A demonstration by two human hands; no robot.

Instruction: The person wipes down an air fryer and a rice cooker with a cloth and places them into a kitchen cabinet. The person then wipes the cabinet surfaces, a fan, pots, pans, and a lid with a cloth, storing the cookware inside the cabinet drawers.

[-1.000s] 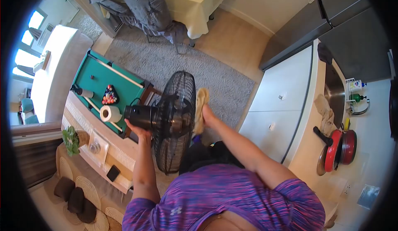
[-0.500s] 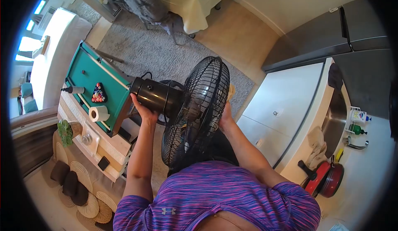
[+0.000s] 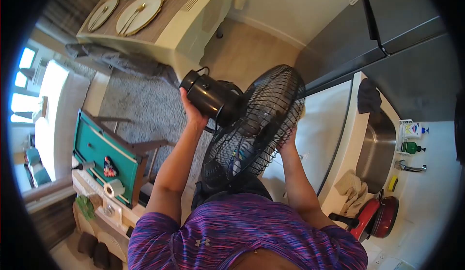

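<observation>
The black fan [image 3: 252, 119] is tilted before the person's body. Its motor end rests in the left hand [image 3: 195, 117], clasped from beneath; the right hand [image 3: 289, 141] is at the grille, fingers hidden, their grip I can't tell. Leftward stands a pool table [image 3: 94, 141].

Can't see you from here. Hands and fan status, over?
Left hand holding black fan by cylindrical housing. Right hand at cage, partly hidden. Pool table off left, apart from fan.
</observation>
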